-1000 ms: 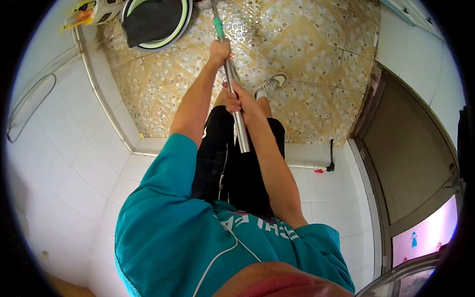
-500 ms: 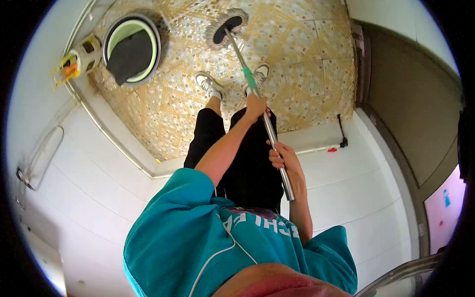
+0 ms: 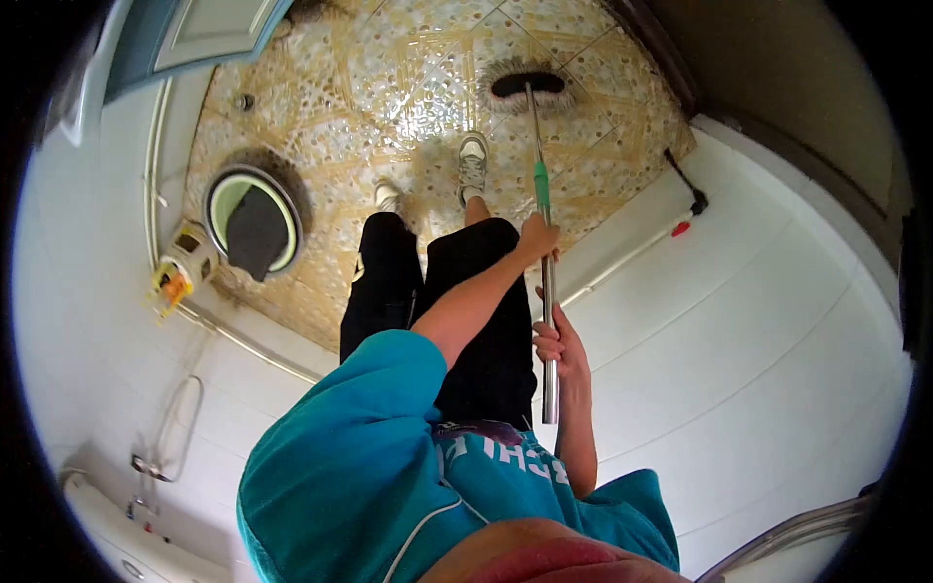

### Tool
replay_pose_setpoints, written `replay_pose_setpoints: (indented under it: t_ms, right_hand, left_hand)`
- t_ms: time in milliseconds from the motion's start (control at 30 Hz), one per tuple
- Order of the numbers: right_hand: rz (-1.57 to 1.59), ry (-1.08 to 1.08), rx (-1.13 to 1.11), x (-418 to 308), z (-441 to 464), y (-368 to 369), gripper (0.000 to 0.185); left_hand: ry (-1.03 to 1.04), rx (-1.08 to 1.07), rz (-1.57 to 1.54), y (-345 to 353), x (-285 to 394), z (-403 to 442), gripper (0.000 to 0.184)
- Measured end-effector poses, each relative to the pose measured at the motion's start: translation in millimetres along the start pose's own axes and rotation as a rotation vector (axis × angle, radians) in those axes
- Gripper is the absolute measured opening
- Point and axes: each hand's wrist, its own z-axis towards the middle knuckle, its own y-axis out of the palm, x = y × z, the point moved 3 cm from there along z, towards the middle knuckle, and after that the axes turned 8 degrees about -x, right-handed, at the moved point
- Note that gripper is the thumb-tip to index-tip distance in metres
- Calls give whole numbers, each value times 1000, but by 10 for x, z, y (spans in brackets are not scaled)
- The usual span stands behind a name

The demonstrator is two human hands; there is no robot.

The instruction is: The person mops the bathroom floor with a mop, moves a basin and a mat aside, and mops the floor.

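A metal mop handle [image 3: 546, 199] with a green collar runs up from near my lap to the floor. My left hand [image 3: 537, 239] is wrapped around it just below the collar. Lower down, my right hand [image 3: 561, 347] closes round the same handle, near its bottom end in view. At the far end, the mop head [image 3: 526, 85], black with a grey-white fringe, rests on the patterned tile floor [image 3: 330, 126] beyond my feet.
On the left, a round tub [image 3: 215, 206] has a dark cloth over its rim, beside a pale holder [image 3: 194, 255]. A blue-edged door or panel [image 3: 209, 29] is at top left. A pipe and black hose [image 3: 686, 177] run along the right wall.
The view has turned, so the tub sits lower. The mop head has shifted right relative to my feet. Both hands have kept their hold on the handle.
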Motion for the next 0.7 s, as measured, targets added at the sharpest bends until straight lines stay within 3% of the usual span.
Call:
replay_pose_setpoints:
  t_ms: [33,100,167,233,267,333,367,400,467,700]
  right_hand:
    - [24,16,-45,21,127,-36,36]
    - [79,19,-111,61,455,-6,36]
    - [39,-22,-196,58,846,169,39]
    - [21,-79,-144,64,1317,345,37]
    - [21,-157,-196,93,1486,487,34]
    - [14,-249,-329,14,1678,933,25]
    - [7,-260,-230,-4,1811,1016,15]
    - [49,-285,-398,18,1983,1055,11]
    - [75,-356,-413,12,1998,1203,15]
    - [120,-447,-319,97,1779,752,13]
  left_hand:
    - [93,-3,45,-106,-7,74,26]
    - [30,92,113,-431,105,194,28]
    - [123,123,243,-828,304,422,30]
    - [146,99,333,-1337,440,826,32]
    - [79,37,433,-1490,772,659,15]
    - [128,119,76,-1711,1184,569,12]
    - [139,80,19,-1809,1349,607,13]
    - [137,55,-44,-1919,1419,619,15]
    - [149,-35,-144,-2049,1479,657,13]
    - [40,61,-79,-1619,1215,516,14]
